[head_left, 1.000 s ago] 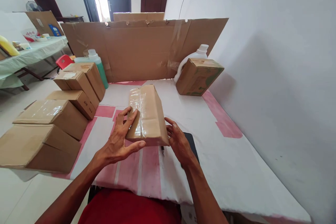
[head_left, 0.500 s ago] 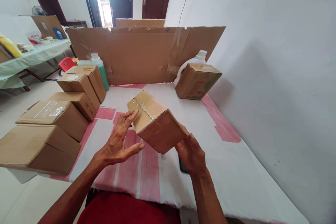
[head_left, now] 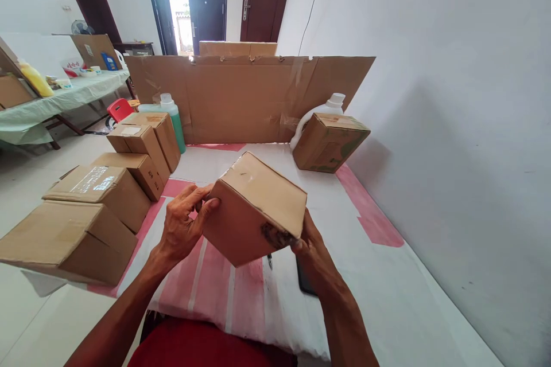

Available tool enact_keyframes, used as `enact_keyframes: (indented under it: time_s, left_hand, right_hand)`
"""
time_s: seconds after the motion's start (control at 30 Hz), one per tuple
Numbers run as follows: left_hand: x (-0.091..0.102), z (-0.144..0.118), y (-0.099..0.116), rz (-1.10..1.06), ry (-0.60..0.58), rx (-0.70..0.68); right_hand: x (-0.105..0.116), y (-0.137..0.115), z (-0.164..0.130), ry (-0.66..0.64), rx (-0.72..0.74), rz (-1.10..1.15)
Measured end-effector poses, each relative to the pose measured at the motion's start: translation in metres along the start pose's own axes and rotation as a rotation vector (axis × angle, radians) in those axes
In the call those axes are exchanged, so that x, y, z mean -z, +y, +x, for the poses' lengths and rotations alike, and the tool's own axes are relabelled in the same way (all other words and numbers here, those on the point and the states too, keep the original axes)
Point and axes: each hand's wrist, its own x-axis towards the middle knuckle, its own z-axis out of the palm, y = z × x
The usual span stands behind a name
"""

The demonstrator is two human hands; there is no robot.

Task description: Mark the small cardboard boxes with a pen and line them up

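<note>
So the box [head_left: 253,209] has been tipped right up since a second ago: back then it lay flat on the table [head_left: 387,292] with its taped side up, and now it's lifted clear, tilted on a corner in mid-air, with a plain brown face toward the camera and the tape no longer showing. Looks to me like it's being turned over for a check of its other sides. The left hand [head_left: 181,229] has shifted from resting on the taped face to clamping the left edge, fingertips curled over the top corner. The right hand [head_left: 312,255] holds it from underneath at the lower right corner, fingers mostly hidden behind the cardboard, so both hands are gripping it.

Around it, biggest first: a cardboard sheet [head_left: 245,97] stands well beyond the fingertips, and a row of boxes [head_left: 99,195] sits off past the left hand's knuckles. Another box [head_left: 329,142] leans against a white jug [head_left: 331,106] far out beyond the right hand. A green bottle [head_left: 170,117] stands behind the row. Just under the right wrist lies a dark phone [head_left: 303,281], and a pen [head_left: 270,262] is directly below the held box, so setting it straight down would land on them.
</note>
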Motion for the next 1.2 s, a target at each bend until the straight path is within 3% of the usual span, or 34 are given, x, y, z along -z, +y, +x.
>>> enact_keyframes:
  time_s: [0.13, 0.27, 0.37, 0.5, 0.57, 0.67, 0.8, 0.9, 1.07, 1.2]
  left_hand:
    - [-0.002, -0.008, -0.004, -0.017, -0.005, 0.109]
    - [0.002, -0.022, -0.013, -0.149, -0.072, 0.332]
    - [0.005, -0.040, -0.020, -0.252, -0.169, 0.408]
    - [0.009, -0.068, -0.034, -0.172, -0.143, 0.433]
    - [0.015, -0.077, -0.040, -0.127, -0.168, 0.459]
    - [0.027, -0.077, -0.041, -0.118, -0.306, 0.511]
    - [0.032, -0.060, -0.030, -0.034, -0.375, 0.373]
    - [0.020, -0.050, -0.018, 0.058, -0.459, 0.267]
    - [-0.006, -0.051, -0.011, 0.042, -0.413, 0.173]
    - [-0.010, -0.057, -0.017, 0.067, -0.403, 0.211]
  right_hand:
    - [-0.008, 0.001, 0.005, 0.012, 0.005, 0.016]
    - [-0.016, 0.009, 0.007, -0.006, -0.137, -0.071]
    - [-0.030, 0.026, 0.004, -0.064, -0.233, -0.014]
    - [-0.059, 0.057, -0.012, -0.179, -0.327, 0.040]
    - [-0.069, 0.068, -0.022, -0.209, -0.319, -0.046]
    - [-0.070, 0.074, -0.030, -0.102, -0.309, -0.381]
    - [-0.045, 0.074, -0.023, 0.161, -0.394, -0.684]
    - [-0.026, 0.081, -0.014, 0.249, -0.469, -0.771]
    - [-0.015, 0.094, -0.007, 0.242, -0.473, -0.671]
    - [-0.018, 0.075, -0.011, 0.336, -0.376, -0.436]
